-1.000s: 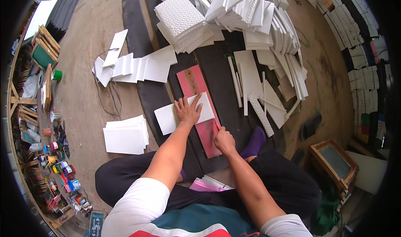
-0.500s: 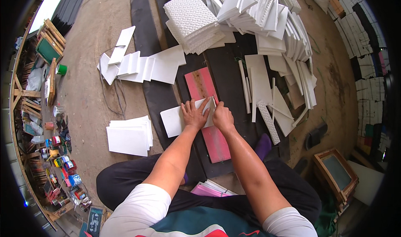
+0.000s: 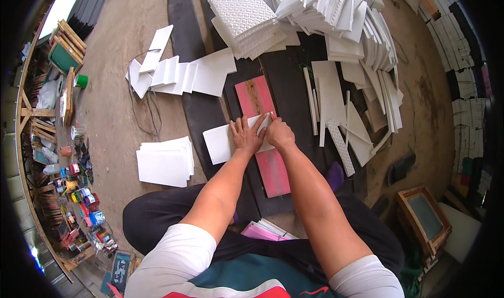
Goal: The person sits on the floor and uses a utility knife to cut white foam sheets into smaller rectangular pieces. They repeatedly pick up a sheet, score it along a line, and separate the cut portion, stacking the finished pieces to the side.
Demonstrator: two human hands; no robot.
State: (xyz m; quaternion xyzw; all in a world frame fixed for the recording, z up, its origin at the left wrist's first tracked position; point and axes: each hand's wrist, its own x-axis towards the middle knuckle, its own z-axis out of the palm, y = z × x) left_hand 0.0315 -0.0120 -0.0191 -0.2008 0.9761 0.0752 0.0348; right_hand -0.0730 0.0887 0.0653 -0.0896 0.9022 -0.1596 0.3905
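A flat white sheet (image 3: pixel 217 145) lies across a pink board (image 3: pixel 274 176) with a worn, brownish middle strip. My left hand (image 3: pixel 247 138) presses on the sheet, fingers spread and flat. Beside it, at the sheet's right end, my right hand (image 3: pixel 280 134) is closed round a red cutter knife (image 3: pixel 272 116). Only a bit of red shows above the fist; the blade and most of the handle are hidden. The pink board rests on dark strips (image 3: pixel 273 77) laid over the ground.
Left of my hands is a neat stack of white sheets (image 3: pixel 163 164), with overlapping white pieces (image 3: pixel 210 75) beyond. Far ahead stand embossed white panels (image 3: pixel 241 14). Offcuts (image 3: pixel 329 103) lie to the right, near a wooden frame (image 3: pixel 424 219). Paint pots (image 3: pixel 89 201) line the left.
The whole view has shifted slightly, so things sit a little higher. Both hands stay at the sheet, left pressing, right gripping the knife; the right may have moved slightly away from me.
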